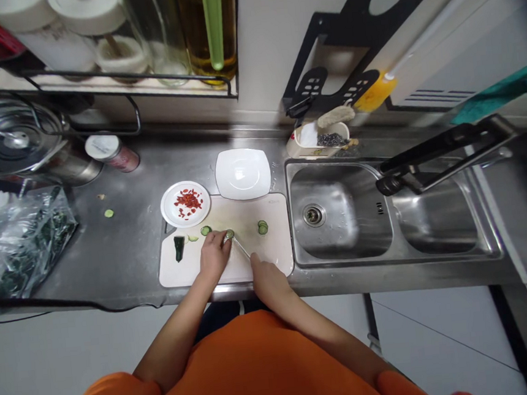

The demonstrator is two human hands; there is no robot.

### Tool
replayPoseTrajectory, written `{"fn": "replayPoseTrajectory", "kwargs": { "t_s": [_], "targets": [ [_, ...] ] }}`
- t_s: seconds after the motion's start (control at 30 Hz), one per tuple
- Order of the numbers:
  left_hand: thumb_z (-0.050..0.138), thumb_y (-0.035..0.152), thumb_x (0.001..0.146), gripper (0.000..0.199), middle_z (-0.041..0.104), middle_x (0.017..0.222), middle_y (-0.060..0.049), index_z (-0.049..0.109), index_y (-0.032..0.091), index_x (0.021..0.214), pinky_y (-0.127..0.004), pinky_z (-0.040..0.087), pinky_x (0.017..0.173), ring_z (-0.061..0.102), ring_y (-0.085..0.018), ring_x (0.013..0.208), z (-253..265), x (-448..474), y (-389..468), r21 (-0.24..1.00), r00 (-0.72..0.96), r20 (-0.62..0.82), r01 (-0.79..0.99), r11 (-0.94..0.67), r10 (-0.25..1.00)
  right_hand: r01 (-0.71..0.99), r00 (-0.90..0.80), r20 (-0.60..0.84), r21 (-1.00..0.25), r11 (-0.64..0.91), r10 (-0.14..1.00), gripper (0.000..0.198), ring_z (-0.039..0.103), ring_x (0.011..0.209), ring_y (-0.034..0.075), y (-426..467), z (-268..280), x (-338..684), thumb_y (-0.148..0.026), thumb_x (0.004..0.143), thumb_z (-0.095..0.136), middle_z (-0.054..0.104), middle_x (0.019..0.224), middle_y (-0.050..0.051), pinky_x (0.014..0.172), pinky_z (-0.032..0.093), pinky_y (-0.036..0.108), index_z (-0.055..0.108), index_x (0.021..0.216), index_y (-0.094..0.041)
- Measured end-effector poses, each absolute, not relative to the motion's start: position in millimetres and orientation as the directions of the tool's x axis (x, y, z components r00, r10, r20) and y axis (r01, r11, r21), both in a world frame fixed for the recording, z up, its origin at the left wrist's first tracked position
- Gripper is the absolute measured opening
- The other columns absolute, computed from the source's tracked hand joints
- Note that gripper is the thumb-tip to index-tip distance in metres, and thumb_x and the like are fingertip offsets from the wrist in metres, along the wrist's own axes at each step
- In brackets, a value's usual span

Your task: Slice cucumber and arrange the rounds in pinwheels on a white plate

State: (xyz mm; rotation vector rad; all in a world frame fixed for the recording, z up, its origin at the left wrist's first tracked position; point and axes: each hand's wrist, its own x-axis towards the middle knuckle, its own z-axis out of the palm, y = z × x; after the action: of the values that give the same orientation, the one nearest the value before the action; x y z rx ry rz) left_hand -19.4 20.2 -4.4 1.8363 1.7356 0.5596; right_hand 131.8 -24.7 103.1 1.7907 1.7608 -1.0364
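Note:
My right hand (271,283) is wrapped round the handle of a knife, whose narrow blade (241,247) slants up and left over the white cutting board (273,255). At the blade's tip, my left hand (215,257) has its fingertips closed on a small piece of cucumber (230,233), partly hidden by the fingers. Several cucumber slices (262,227) lie overlapped to the right on the board. Left of my left hand are another cucumber piece (206,230), a pale green sliver (193,239) and a dark green cucumber end (179,249).
A round plate of chopped red pieces (168,207) overlaps the board's upper left corner. Behind the board sits a white square plate (242,173). The sink (343,215) is to the right, a plastic bag of greens (27,242) to the left. A seasoning rack (143,85) hangs above.

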Motion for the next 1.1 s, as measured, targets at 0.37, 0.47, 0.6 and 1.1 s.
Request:
{"fn": "replayPoseTrajectory", "kwargs": {
  "t_s": [0.37,0.47,0.6,1.1],
  "targets": [
    [0.051,0.029,0.084,0.029,0.062,0.098,-0.009,0.062,0.019,0.109,-0.033,0.047,0.088,0.057,-0.021,0.096,-3.6,-19.2,21.9,0.637,0.080,-0.086,0.771,-0.007,0.993,0.969,-0.084,-0.790,-0.206,-0.134,0.607,0.037,0.062,0.097,0.023,-23.5,111.9,136.7,-0.001,0.086,0.030,0.065,0.096,0.014,0.074,0.046,0.029,0.041,0.119,-0.013],
    [0.049,0.029,0.085,0.031,0.062,0.100,-0.010,0.061,0.019,0.112,-0.033,0.048,0.087,0.057,-0.022,0.096,-0.6,-17.9,23.3,0.629,0.079,-0.086,0.777,-0.007,0.993,0.974,-0.071,-0.813,-0.182,-0.136,0.578,0.041,0.062,0.097,0.024,-32.4,110.9,146.6,-0.001,0.084,0.031,0.065,0.099,0.015,0.074,0.045,0.031,0.040,0.123,-0.014],
    [0.045,0.026,0.086,0.028,0.062,0.100,-0.009,0.063,0.019,0.107,-0.033,0.047,0.087,0.057,-0.021,0.095,3.4,-15.1,26.6,0.617,0.089,-0.077,0.787,-0.022,0.993,0.974,-0.068,-0.816,-0.178,-0.139,0.574,0.045,0.062,0.097,0.024,-44.1,109.6,158.5,0.000,0.083,0.032,0.064,0.099,0.014,0.072,0.045,0.030,0.039,0.124,-0.015],
    [0.046,0.022,0.082,0.015,0.066,0.087,-0.005,0.061,0.020,0.084,-0.030,0.044,0.077,0.058,-0.019,0.081,20.2,-25.5,38.4,0.662,0.044,-0.147,0.747,0.065,0.988,0.972,-0.059,-0.818,-0.178,-0.154,0.573,0.047,0.062,0.094,0.023,-54.3,105.9,170.5,0.000,0.081,0.033,0.064,0.094,0.013,0.070,0.043,0.029,0.041,0.124,-0.017]
  ]
}}
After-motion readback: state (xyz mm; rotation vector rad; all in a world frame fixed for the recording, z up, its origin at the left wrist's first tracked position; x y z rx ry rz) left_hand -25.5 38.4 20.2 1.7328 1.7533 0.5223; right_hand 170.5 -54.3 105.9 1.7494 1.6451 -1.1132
